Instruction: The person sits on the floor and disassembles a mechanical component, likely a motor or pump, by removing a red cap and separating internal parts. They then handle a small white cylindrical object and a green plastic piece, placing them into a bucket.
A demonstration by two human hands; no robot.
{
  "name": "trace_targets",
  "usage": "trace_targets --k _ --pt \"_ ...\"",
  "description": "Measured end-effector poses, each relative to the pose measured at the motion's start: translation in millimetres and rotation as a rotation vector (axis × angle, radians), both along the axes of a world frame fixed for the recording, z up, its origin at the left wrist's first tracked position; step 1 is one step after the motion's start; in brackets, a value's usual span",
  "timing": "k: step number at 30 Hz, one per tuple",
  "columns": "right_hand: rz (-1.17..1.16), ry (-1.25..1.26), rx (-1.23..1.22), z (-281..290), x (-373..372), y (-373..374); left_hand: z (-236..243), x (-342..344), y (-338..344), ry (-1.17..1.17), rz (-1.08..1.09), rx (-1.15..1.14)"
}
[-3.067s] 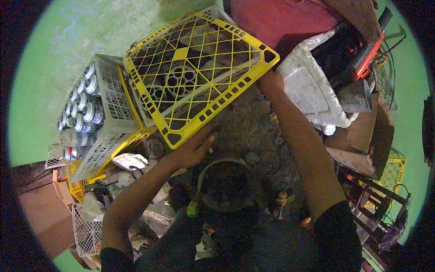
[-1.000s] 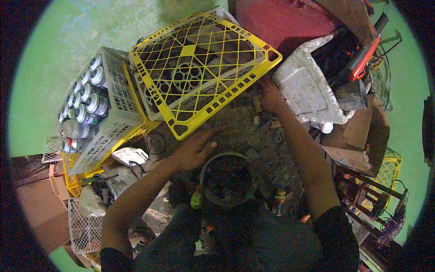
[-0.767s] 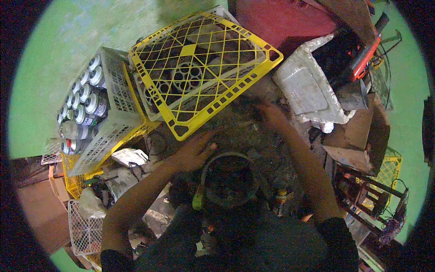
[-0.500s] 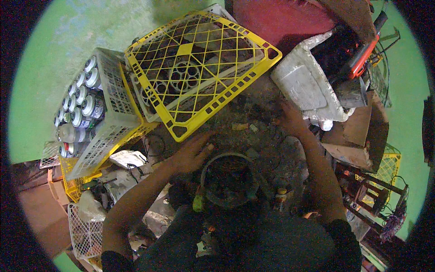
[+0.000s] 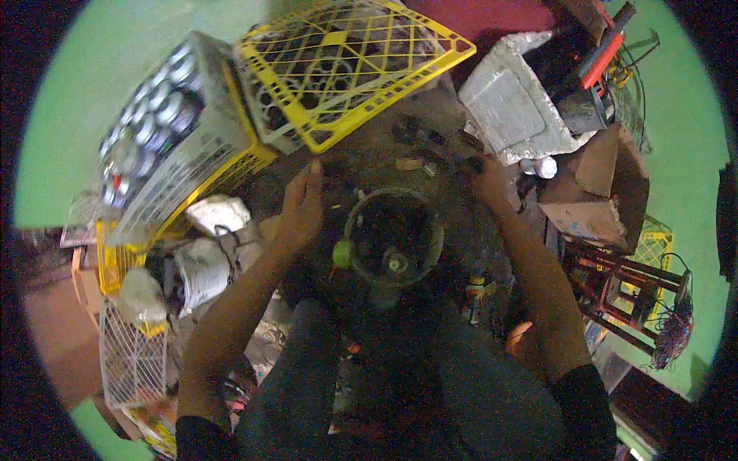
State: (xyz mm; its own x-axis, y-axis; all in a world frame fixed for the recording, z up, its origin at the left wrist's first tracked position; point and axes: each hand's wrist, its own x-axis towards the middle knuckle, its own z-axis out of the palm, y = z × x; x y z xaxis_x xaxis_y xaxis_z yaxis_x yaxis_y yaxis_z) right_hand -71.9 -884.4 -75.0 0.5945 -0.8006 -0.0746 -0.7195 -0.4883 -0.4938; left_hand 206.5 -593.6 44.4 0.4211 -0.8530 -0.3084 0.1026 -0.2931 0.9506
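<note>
My left hand [image 5: 304, 201] reaches forward just below the near corner of a yellow lattice crate [image 5: 327, 137]. Its fingers look stretched forward and blurred; whether they touch the crate is unclear. In shadow, my right hand [image 5: 490, 183] is beside a dirty whitish moulded piece [image 5: 511, 115], with its fingertips too dark to make out. Between my forearms stands a round, bucket-like container [image 5: 440, 250] with a pale rim and a small whitish item [image 5: 396, 263] inside. A yellow-green object [image 5: 342, 253] sits against its left side.
At left, a white-and-yellow crate [image 5: 192, 165] holds several spray cans [image 5: 165, 115]. Cardboard [image 5: 600, 192], a brown frame with wires [image 5: 626, 296] and a red-handled tool [image 5: 602, 61] are at right. Small scraps [image 5: 411, 164] litter the dark work area. A white container [image 5: 202, 273] lies at lower left.
The whole view has shifted, so the crates and bucket-like container sit higher in the picture. My left hand has turned from lying flat beside the container to pointing forward near the crate corner.
</note>
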Motion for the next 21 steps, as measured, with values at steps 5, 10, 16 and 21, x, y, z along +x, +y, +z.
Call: trace_targets --k 5,10,16,21 --pt "-0.190 -0.406 -0.131 108 -21 53 -28 -19 70 -0.964 0.183 -0.117" --pt "-0.363 -0.653 -0.240 157 -69 90 -8 -72 88 -0.351 0.377 -0.056" --pt "-0.093 -0.528 -0.025 192 -79 164 -7 -78 98 -0.377 0.159 0.227" --pt "0.598 -0.201 -0.075 179 -31 193 -27 -90 92 -0.305 0.050 0.039"
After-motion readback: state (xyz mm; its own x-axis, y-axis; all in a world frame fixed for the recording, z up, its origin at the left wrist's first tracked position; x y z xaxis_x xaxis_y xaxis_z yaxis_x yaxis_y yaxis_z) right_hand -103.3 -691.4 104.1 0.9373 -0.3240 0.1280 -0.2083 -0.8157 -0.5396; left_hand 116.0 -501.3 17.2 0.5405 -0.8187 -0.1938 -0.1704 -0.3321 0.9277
